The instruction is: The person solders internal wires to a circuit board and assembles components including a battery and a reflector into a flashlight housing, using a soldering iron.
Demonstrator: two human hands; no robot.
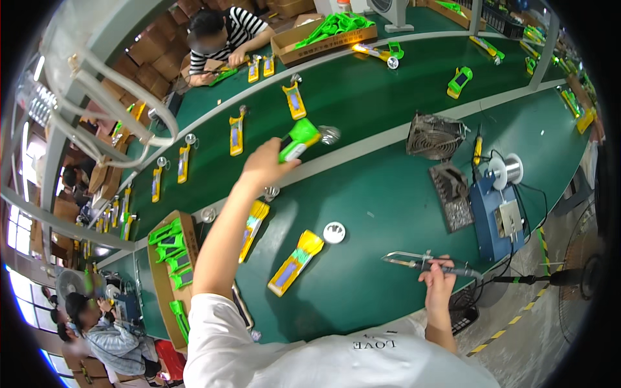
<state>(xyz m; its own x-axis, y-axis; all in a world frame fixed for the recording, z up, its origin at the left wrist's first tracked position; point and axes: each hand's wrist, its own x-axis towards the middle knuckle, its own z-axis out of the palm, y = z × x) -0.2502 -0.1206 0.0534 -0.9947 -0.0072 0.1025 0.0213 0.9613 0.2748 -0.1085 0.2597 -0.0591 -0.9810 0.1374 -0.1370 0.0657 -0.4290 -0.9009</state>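
My left hand [264, 165] is stretched out over the green conveyor belt [362, 97], gripping a green plastic device [298, 139] with a round silver part at its far end. My right hand [437, 275] holds a soldering iron [424, 262] above the near green bench, tip pointing left. Two yellow devices [295, 262] [252, 226] lie on the bench between my arms, with a small white round part [334, 232] beside them.
Several yellow devices ride the belt. A small fan [434, 136], a solder spool [506, 169] and a blue soldering station [495, 216] stand right. A cardboard box of green parts [171, 258] sits left. A person in a striped shirt [226, 32] works beyond the belt.
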